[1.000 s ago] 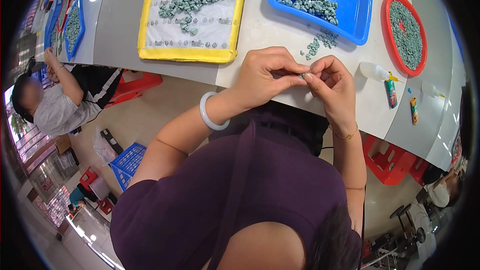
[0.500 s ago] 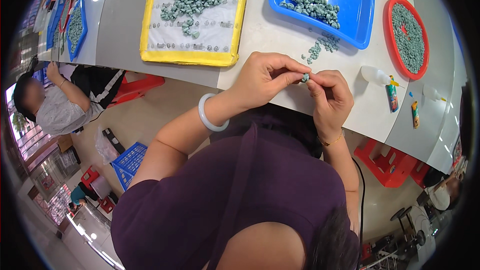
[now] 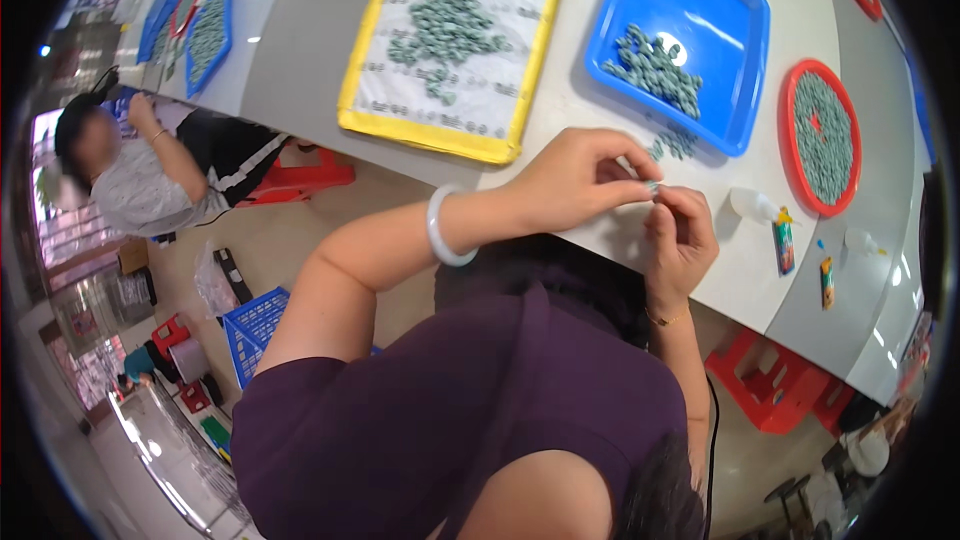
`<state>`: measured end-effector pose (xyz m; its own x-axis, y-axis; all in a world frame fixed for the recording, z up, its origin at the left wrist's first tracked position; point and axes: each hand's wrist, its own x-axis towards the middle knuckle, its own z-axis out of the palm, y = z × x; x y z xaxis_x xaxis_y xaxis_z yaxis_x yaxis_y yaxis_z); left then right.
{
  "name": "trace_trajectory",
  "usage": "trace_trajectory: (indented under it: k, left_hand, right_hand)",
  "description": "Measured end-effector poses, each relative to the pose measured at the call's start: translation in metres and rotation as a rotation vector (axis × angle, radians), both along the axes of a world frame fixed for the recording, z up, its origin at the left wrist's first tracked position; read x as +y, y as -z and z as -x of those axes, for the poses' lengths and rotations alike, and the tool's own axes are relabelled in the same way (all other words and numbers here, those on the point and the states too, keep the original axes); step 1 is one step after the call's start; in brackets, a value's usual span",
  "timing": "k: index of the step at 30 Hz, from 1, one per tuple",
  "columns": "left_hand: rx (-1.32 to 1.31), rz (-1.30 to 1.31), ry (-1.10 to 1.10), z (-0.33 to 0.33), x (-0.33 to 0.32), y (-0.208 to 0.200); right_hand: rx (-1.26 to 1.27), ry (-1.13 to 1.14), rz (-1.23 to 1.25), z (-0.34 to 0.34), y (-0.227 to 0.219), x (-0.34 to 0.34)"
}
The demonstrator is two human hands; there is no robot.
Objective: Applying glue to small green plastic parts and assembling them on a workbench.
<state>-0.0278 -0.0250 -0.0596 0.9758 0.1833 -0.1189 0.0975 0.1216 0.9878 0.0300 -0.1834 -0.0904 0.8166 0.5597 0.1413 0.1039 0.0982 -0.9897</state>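
Observation:
My left hand [image 3: 578, 175] is closed, its thumb and fingertips pinching a small grey-green stone-like piece [image 3: 652, 186]. My right hand [image 3: 686, 238] is curled close by, fingertips drawn in at the piece's near right side. Whether they hold anything of their own is hidden. Just beyond the hands, a few loose green bits [image 3: 680, 144] lie on the white table [image 3: 560, 100]. Behind them stands a blue tray [image 3: 735, 65] with a heap of grey-green pieces [image 3: 655, 72] in its near left part.
A yellow-edged board [image 3: 430, 142] bearing more green pieces lies left. To the right stand a red round tray [image 3: 791, 130] full of small green pieces, a white squeeze bottle [image 3: 750, 204] and a glue tube [image 3: 783, 245]. Red stools [image 3: 765, 380] sit beneath. Another person [image 3: 150, 175] works at left.
The whole view has shifted, so the table and trays appear lower and further right. Both hands stay together at the small piece; my right fingers look slightly looser around it.

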Motion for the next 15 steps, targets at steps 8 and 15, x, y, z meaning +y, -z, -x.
trace_trajectory:
  k: [8,15]
  left_hand:
    - [-0.036,-0.399,-0.171,-0.066,0.059,-0.005]
    - [-0.098,-1.346,-0.543,-0.056,0.158,0.0]
  right_hand:
    - [0.121,-0.002,-0.037,-0.002,0.0,-0.003]
    - [0.163,-0.036,-0.058,-0.006,-0.002,-0.001]
